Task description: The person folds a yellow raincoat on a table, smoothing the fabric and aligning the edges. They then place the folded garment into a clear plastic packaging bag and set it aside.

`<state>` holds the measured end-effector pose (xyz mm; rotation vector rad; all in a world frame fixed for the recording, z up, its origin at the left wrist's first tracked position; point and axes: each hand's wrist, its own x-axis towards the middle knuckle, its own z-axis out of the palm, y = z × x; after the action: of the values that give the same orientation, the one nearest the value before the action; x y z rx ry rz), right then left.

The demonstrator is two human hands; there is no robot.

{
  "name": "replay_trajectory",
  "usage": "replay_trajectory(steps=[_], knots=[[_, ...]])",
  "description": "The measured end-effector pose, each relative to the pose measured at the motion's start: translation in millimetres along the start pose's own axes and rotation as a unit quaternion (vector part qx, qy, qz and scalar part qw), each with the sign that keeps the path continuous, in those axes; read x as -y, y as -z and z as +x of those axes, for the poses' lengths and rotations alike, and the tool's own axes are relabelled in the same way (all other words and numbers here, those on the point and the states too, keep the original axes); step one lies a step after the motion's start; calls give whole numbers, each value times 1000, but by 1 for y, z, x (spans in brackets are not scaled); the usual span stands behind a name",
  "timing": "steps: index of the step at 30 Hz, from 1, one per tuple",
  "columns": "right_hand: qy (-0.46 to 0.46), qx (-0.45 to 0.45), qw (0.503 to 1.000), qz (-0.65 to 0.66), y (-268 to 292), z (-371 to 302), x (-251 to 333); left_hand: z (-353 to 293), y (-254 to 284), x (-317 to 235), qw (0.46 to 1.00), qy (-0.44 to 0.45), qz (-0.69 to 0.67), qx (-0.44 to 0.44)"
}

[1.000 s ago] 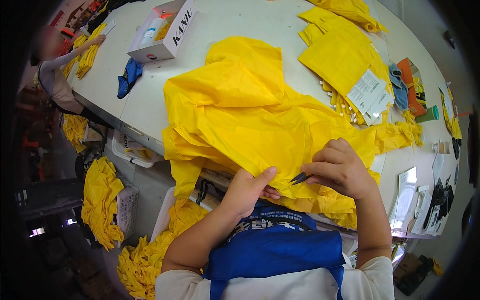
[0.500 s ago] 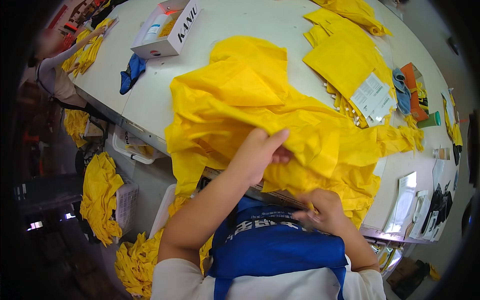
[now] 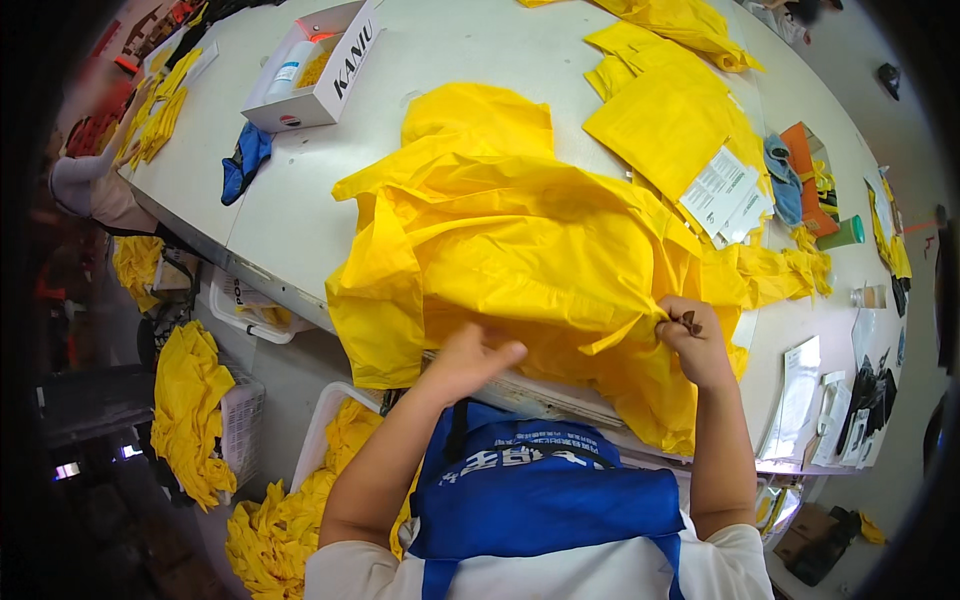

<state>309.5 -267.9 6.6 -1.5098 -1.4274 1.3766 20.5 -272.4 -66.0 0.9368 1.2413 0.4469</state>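
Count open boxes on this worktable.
2: a white box, upper left, beyond the yellow fabric; an orange box, right side, beside a blue-grey cloth. Others may be hidden.

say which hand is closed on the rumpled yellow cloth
The right hand, its fist bunching the large, rumpled yellow cloth; the left hand is open, thumb outstretched.

My left hand (image 3: 468,360) is holding its thumb (image 3: 508,353) apart, pointing right; my right hand (image 3: 692,342) is gripping with curled fingers (image 3: 672,333).

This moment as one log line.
yellow cloth: rumpled on table | right hand: holding cloth, dark object | left hand: open, contact unclear
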Motion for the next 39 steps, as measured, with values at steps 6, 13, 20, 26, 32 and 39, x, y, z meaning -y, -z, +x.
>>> replay_trajectory(steps=[6,13,20,26,32,39], knots=[[-135,45,947,287,-16,-17,7,10,7,-56,904,-341,-216,-139],[-100,-45,849,517,-56,-32,-14,-4,-32,-110,882,-342,314,-82],[-96,-39,924,369,-69,-44,-10,-19,-63,-63,835,-476,246,-128],[25,3,968,250,-28,-41,-3,-25,-57,-44,746,-596,282,-96],[68,4,990,-126,-3,-37,22,-26,-52,-37,726,-634,241,-117],[20,55,984,-170,-16,-27,29,-27,-50,-30,721,-639,234,-131]])
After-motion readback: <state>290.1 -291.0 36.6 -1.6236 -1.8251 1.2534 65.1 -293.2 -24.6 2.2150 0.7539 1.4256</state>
